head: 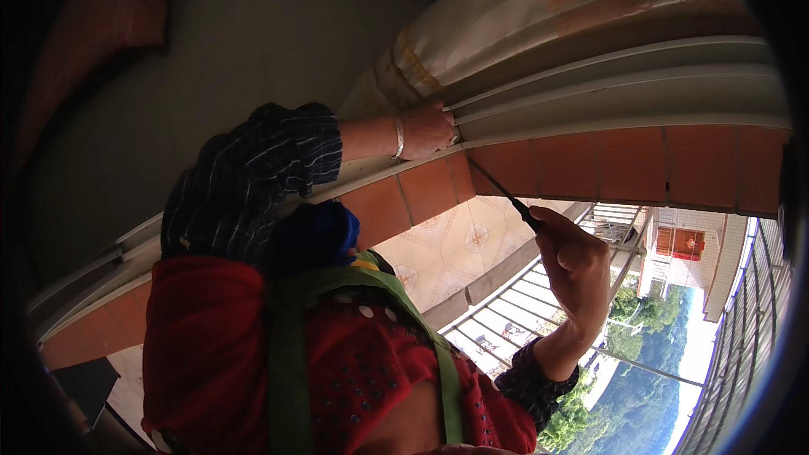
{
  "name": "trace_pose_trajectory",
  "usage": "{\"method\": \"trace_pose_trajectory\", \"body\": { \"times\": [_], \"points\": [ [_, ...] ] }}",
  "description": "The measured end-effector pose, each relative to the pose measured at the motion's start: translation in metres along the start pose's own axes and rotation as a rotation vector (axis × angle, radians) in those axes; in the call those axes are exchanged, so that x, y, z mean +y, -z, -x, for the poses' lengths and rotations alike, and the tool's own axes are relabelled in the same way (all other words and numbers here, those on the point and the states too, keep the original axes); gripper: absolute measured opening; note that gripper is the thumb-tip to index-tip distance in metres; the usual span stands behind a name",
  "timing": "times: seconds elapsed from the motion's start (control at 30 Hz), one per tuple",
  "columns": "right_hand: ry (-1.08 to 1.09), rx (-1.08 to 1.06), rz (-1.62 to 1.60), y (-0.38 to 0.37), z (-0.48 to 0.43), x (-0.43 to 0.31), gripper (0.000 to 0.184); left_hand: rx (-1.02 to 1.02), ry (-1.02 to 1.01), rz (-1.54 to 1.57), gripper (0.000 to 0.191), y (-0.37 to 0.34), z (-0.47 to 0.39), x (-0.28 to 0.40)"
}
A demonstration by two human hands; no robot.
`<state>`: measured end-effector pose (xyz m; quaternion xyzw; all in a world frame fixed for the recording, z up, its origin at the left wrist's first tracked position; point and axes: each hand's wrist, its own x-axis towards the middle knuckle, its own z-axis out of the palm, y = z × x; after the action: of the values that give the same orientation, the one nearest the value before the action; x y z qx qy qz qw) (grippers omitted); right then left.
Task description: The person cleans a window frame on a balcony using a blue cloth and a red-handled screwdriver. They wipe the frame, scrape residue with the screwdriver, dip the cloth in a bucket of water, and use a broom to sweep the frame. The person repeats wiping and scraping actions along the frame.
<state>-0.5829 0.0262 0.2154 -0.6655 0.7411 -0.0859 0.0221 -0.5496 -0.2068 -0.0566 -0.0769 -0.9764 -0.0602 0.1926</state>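
My right hand (574,268) grips the dark handle of a screwdriver (499,186). Its thin shaft points up and left, and the tip ends close to my left hand at the edge of the frame. My left hand (428,131), with a metal bracelet at the wrist, is against a pale window frame (607,90) with several parallel rails. Its fingers are curled at the rails; what lies under them is hidden. A small pale bit shows at the fingertips, too small to name.
A patterned curtain (493,31) hangs along the inner side of the frame. Reddish-brown tiles (632,161) line the outer sill. Beyond lie a patterned tile floor (468,234) and a metal railing (512,303). A dark panel (85,385) stands at the lower left.
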Motion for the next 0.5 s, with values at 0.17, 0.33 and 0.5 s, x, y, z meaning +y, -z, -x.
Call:
{"method": "trace_pose_trajectory", "body": {
  "times": [0.17,0.33,0.5],
  "points": [
    [-0.070,0.021,-0.063,0.003,0.013,0.005,0.017,-0.151,-0.059,0.216,0.003,0.024,0.031,-0.007],
    [-0.103,0.074,-0.059,-0.002,0.017,0.007,0.011,0.035,0.058,0.255,0.006,0.039,0.010,-0.004],
    [-0.100,0.072,-0.080,-0.007,0.020,0.008,0.011,0.179,0.003,-0.141,0.006,0.025,-0.014,0.003]
  ]
}}
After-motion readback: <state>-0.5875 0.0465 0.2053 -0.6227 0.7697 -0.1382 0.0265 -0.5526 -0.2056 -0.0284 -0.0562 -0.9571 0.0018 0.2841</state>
